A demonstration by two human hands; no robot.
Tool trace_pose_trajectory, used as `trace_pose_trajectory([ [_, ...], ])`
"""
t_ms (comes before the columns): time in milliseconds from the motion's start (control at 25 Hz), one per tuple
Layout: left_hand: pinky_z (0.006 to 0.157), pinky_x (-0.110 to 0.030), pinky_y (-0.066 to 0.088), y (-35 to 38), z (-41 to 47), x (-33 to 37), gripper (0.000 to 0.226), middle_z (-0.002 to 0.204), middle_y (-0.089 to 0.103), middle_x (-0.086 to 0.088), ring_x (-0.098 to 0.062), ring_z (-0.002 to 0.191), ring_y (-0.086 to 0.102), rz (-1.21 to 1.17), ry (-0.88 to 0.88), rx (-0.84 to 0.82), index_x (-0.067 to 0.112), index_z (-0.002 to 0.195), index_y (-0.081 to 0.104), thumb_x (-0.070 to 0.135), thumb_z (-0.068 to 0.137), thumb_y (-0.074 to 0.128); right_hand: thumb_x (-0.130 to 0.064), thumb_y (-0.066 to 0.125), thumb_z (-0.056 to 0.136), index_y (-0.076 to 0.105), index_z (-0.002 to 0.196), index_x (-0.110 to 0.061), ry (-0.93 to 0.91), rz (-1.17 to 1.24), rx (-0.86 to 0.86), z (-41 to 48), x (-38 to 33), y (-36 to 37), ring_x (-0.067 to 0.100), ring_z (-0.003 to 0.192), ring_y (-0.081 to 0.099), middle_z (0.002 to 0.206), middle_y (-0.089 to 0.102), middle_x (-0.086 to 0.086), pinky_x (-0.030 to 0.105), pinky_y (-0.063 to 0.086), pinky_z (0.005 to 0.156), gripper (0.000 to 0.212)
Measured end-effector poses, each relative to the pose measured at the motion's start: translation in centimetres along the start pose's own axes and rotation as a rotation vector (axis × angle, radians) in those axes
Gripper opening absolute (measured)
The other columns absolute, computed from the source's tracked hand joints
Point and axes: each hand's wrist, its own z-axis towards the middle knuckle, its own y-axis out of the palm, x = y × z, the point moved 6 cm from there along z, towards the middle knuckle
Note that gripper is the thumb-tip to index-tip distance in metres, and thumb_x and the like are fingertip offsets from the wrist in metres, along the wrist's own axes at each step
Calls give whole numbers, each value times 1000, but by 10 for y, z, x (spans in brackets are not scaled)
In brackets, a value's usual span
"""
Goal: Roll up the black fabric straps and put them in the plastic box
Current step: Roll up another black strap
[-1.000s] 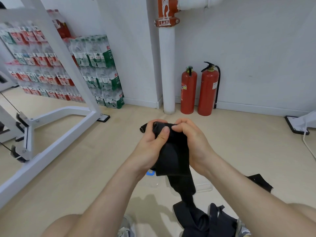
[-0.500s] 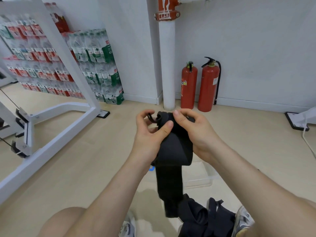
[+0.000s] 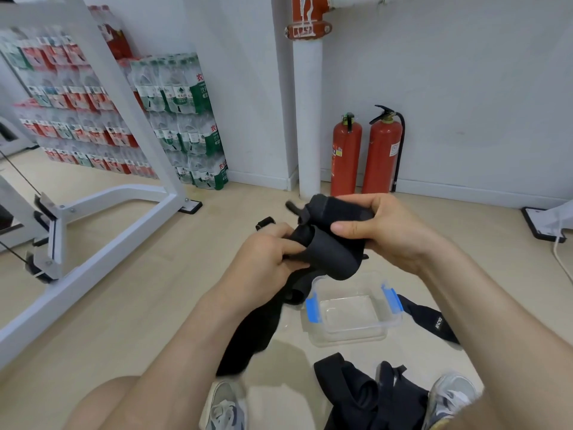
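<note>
**A:** Both hands are up in the middle, and the black strap (image 3: 331, 252) is in the air between them, partly wound into a fat coil.

**B:** Right hand (image 3: 387, 234) at three o'clock of that coil. Its fingers are curled over the top and the thumb is clamped on the front, a firm grip on the roll.

**A:** Left hand (image 3: 266, 262) at nine o'clock, fingers closed round the strap where it leaves the coil. The unrolled tail drops from there toward seven o'clock, alongside the forearm, its end blurred.

**B:** Straight below the coil, at six o'clock, the plastic box (image 3: 353, 335) sits on the floor (image 3: 130, 305). It's clear and open-topped, with blue clips on two sides.

**A:** A loose strap (image 3: 431, 321) lies flat on the floor just beside the box, at its three o'clock. A pile of black straps (image 3: 366, 395) is heaped at the box's six o'clock, between the two shoes (image 3: 224, 408).

**B:** Against the wall at twelve o'clock from the hands stand two red fire extinguishers (image 3: 383, 156), right next to a white pipe (image 3: 310, 119).

**A:** Packs of bottled water (image 3: 183, 119) are stacked at ten o'clock, and a white metal frame (image 3: 102, 231) slants across the nine o'clock side.
</note>
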Motion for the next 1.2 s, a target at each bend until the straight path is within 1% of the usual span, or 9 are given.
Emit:
trace_pose_trajectory([
  [80, 86, -22, 31, -5, -2, 6, 11, 103, 50, 6, -17, 99, 36, 102, 37, 89, 15, 84, 80, 23, 80, 73, -3, 78, 79, 71, 114, -18, 1, -255, 50, 2, 1, -9, 17, 94, 73, 99, 77, 0, 31, 58, 79, 39],
  [160, 87, -34, 31, -5, -7, 20, 21, 104, 48, 6, -16, 97, 30, 224, 61, 184, 19, 75, 78, 34, 80, 65, -8, 80, 79, 68, 108, -25, -81, -405, 214, 5, -2, -17, 11, 93, 70, 97, 74, -8, 30, 56, 83, 36],
  [280, 78, -37, 41, -1, -9, 39, 28, 99, 57, 3, -20, 95, 38, 286, 181, 273, 12, 67, 73, 33, 81, 59, -11, 79, 80, 64, 114, -25, -211, -483, 442, 8, 1, -14, 4, 92, 62, 96, 64, -17, 19, 50, 82, 40],
  [400, 81, -27, 38, 5, -15, 49, 23, 78, 67, 6, -17, 90, 53, 301, 276, 190, 13, 64, 69, 29, 80, 64, -10, 75, 83, 62, 114, -22, -239, -471, 619, 10, 9, -23, -1, 85, 58, 93, 61, -19, 4, 41, 72, 36],
  [520, 71, -21, 31, 16, -23, 57, 35, 62, 56, 9, -18, 69, 55, 262, 98, -21, 17, 64, 55, 42, 88, 54, -15, 74, 84, 61, 115, -21, -219, -492, 763, 11, 15, -38, 18, 100, 61, 108, 65, -3, 28, 49, 90, 35],
  [640, 69, -29, 45, 23, -30, 36, 20, 76, 61, 8, -13, 76, 58, -98, -285, -236, 19, 87, 54, 37, 95, 57, -15, 72, 84, 61, 117, -19, -250, -584, 737, 15, 18, -33, 19, 101, 59, 113, 64, 1, 34, 48, 92, 35],
  [760, 81, -19, 51, 30, -39, 27, 15, 101, 65, 17, 2, 93, 62, -325, -395, -293, 28, 110, 53, 30, 96, 58, -16, 73, 84, 61, 117, -21, -277, -539, 733, 16, 11, -35, 18, 103, 59, 112, 64, 0, 35, 49, 94, 35],
  [1000, 91, -41, 55, 25, -43, -31, 17, 94, 76, 9, -11, 91, 71, -465, -609, -222, 23, 101, 72, 12, 88, 68, -12, 76, 83, 62, 117, -25, -309, -400, 506, 19, -4, -35, 12, 102, 63, 106, 66, -9, 27, 51, 91, 39],
  [1200, 95, -42, 54, 23, -47, -42, 24, 99, 76, 6, -12, 96, 71, -503, -625, -322, 20, 105, 72, 3, 92, 61, -13, 76, 84, 64, 119, -22, -350, -436, 367, 15, -8, -33, 14, 105, 65, 109, 69, -4, 30, 52, 91, 38],
])
